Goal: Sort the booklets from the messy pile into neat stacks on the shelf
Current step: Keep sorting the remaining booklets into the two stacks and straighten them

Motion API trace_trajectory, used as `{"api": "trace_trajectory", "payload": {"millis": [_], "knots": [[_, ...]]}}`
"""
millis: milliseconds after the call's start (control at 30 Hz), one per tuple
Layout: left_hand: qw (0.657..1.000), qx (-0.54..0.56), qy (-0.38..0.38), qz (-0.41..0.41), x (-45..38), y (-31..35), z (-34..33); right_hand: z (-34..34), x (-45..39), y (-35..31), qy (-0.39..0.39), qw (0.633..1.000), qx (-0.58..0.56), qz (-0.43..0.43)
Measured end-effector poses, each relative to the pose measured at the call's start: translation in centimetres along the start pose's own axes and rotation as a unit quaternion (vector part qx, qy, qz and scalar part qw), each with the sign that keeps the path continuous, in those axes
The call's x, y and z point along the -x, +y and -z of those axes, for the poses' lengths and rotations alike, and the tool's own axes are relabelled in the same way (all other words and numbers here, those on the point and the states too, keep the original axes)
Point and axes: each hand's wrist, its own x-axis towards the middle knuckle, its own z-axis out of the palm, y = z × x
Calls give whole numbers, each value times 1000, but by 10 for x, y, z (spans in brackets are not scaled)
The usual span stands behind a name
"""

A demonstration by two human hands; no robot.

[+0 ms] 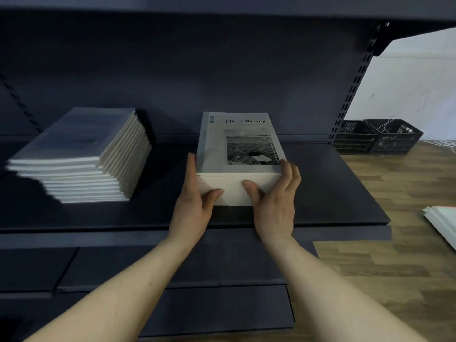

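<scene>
A dark shelf [333,193] is shown bearing a slanted stack of booklets [81,154] at left. A squared stack [240,156] at centre is clasped by the left hand [195,201] and right hand [276,201], fingers along its sides, thumbs pressed on its front.

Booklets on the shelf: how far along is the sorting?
Done: one stack of booklets stands on the shelf, though slightly staggered. In hand: the left hand and right hand grip the second stack, squaring it on the shelf. Left: loose booklets lie at the right edge; how many remain is out of view.
</scene>
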Motion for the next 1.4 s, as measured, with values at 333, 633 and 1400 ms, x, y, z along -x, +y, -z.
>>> {"api": "trace_trajectory", "payload": {"millis": [333, 633, 1400], "knots": [[961, -270, -43, -45, 12, 15, 52, 18, 19, -49, -60, 989, 111, 80], [871, -461, 8, -170, 12, 20, 154, -6, 52, -153, -173, 967, 76, 172], [990, 14, 41, -134, -38, -134, 267, -176, 93, -269, -22, 987, -158, -10]]}}
